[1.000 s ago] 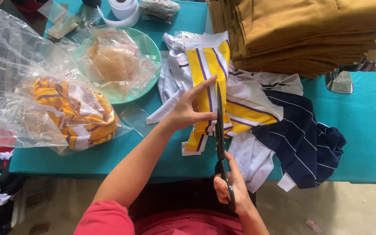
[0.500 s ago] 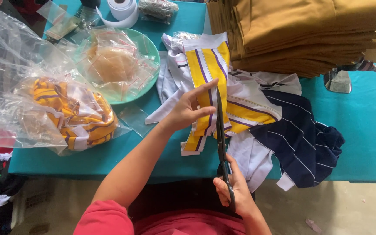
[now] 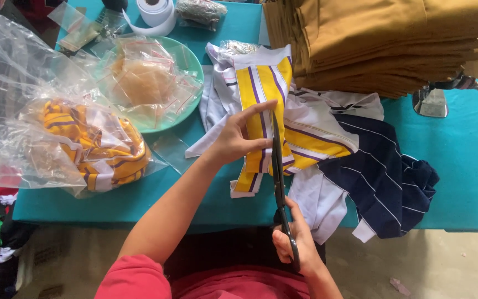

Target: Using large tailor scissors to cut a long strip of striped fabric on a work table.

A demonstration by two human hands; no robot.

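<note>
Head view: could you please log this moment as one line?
left hand: holds striped cloth strip | right hand: grips scissors, blades along strip | surface: teal table

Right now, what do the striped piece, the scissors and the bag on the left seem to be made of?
Striped piece: apparently knit cloth, matte; it folds softly. Scissors: probably metal blades, dark, thin and straight. Bag: clear plastic film, glossy, crinkled, showing striped cloth inside.

Bright even daylight, soft shadows, glare on plastic bags (image 3: 23, 83), sharp focus
</note>
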